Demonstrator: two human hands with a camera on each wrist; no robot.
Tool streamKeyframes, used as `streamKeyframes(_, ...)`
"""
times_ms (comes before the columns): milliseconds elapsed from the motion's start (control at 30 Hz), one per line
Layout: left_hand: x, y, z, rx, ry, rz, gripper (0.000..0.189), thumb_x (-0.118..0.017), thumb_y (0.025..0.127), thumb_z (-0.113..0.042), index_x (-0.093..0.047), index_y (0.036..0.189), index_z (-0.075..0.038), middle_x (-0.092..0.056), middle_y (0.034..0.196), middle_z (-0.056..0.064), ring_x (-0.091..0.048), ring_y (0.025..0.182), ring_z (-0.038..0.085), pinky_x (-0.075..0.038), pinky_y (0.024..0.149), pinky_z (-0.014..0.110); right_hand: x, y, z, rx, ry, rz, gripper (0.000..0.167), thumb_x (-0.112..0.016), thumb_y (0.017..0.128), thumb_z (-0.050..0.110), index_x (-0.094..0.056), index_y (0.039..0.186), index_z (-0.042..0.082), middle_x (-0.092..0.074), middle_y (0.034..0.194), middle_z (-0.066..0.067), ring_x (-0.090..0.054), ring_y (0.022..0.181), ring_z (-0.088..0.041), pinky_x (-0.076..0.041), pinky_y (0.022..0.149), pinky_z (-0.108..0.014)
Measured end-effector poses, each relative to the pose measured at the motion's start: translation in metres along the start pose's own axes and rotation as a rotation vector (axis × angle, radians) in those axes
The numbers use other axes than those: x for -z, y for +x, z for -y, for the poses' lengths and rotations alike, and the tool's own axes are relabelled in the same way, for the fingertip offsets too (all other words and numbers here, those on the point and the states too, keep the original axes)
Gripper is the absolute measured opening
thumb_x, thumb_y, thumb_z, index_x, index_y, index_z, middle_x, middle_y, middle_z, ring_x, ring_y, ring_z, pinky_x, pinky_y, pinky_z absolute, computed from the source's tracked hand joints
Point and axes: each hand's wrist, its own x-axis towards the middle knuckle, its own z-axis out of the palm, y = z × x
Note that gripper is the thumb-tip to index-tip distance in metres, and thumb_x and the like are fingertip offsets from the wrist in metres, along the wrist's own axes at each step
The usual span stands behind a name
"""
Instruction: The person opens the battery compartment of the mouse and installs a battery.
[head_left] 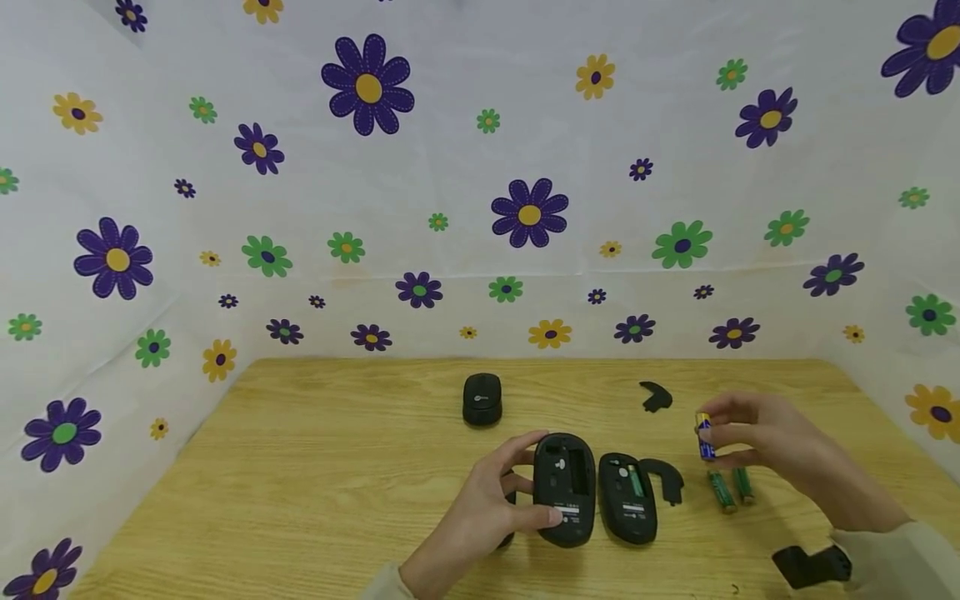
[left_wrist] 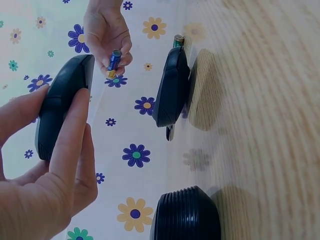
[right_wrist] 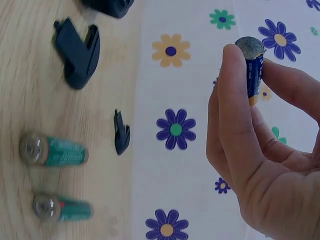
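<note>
My left hand (head_left: 480,508) holds a black computer mouse (head_left: 566,533) above the table, underside facing the head camera. Its battery slot (head_left: 578,472) is uncovered and dark inside. Between thumb and fingers, my right hand (head_left: 776,437) pinches a blue and yellow battery (head_left: 705,437), raised off the table; the right wrist view shows the battery's flat end (right_wrist: 250,46) pointing up. Beside the held mouse, a second black mouse (head_left: 628,523) lies upside down with a green battery (head_left: 636,481) in its slot. Two green batteries (head_left: 722,492) lie below my right hand.
Black battery covers lie near the second mouse (head_left: 670,479), farther back (head_left: 657,397) and by my right sleeve (head_left: 810,567). A black mouse (head_left: 482,400) stands upright at the back. Another dark object (head_left: 507,533) is partly hidden behind my left hand. Flowered cloth (head_left: 450,167) surrounds the wooden table.
</note>
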Motion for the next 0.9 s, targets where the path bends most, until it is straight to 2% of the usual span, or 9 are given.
streamKeyframes(300,0.001,0.000,-0.002,-0.002,-0.020,-0.004,0.080,-0.077,0.076,0.013,-0.052,0.148,-0.014,-0.056,0.125,0.011,-0.065,0.096,0.023,-0.061,0.076,0.035,-0.019,0.005,0.015,0.026,0.092,0.007,0.032,-0.063,0.097,-0.001,-0.051,0.122,-0.016,-0.052,0.110,-0.017,-0.065,0.087,-0.019,-0.063,0.079,-0.042)
streamKeyframes(633,0.003,-0.002,0.000,-0.007,-0.029,-0.006,0.087,-0.074,0.077,0.013,-0.045,0.154,-0.016,-0.054,0.127,0.012,-0.066,0.097,0.023,-0.062,0.075,0.038,-0.039,0.010,0.027,0.056,0.113,0.015,0.035,-0.065,0.096,0.000,-0.049,0.122,-0.016,-0.053,0.110,-0.018,-0.065,0.088,-0.020,-0.063,0.079,-0.043)
streamKeyframes(900,0.003,-0.002,0.000,-0.014,-0.032,0.007,0.085,-0.074,0.077,0.014,-0.047,0.152,-0.016,-0.053,0.125,0.012,-0.066,0.096,0.023,-0.062,0.074,0.037,-0.054,0.013,0.037,0.083,0.152,0.026,0.035,-0.066,0.094,-0.003,-0.049,0.121,-0.017,-0.051,0.113,-0.020,-0.065,0.087,-0.019,-0.062,0.079,-0.047)
